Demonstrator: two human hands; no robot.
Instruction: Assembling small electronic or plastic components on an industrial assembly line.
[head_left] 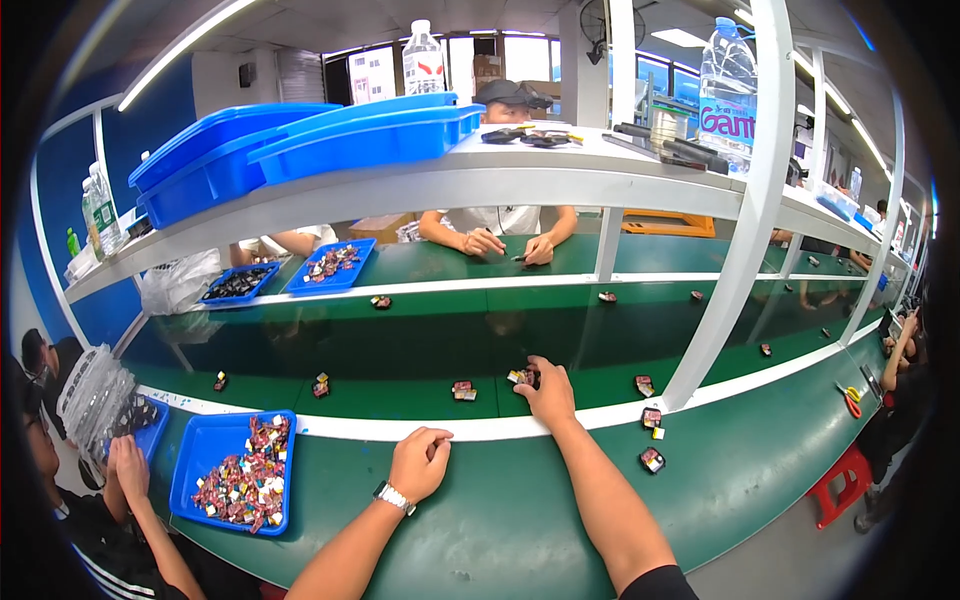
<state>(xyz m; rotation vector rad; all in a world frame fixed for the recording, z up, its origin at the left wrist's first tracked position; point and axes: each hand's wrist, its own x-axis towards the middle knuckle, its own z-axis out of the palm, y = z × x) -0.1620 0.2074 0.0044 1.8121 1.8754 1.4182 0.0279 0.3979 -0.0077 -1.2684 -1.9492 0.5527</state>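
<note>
My right hand (550,392) reaches over the white rail onto the green belt. Its thumb and fingers close round a small black-and-red part with a white-and-yellow piece (518,377). My left hand (419,466), with a metal-banded watch on the wrist, is curled above the near green worktop; its palm is hidden, and I cannot make out what it holds. Left of my right hand, a similar small part (464,390) lies on the belt. To its right lie more such parts, one on the belt (644,386) and one on the worktop (652,460).
A blue tray (180,480) heaped with small parts stands at the near left. Beside it, a neighbour's hand (127,465) is at another blue tray. A white post (735,230) rises on the right, under a shelf (400,187). Across the belt, another person works. Scissors (852,401) lie far right.
</note>
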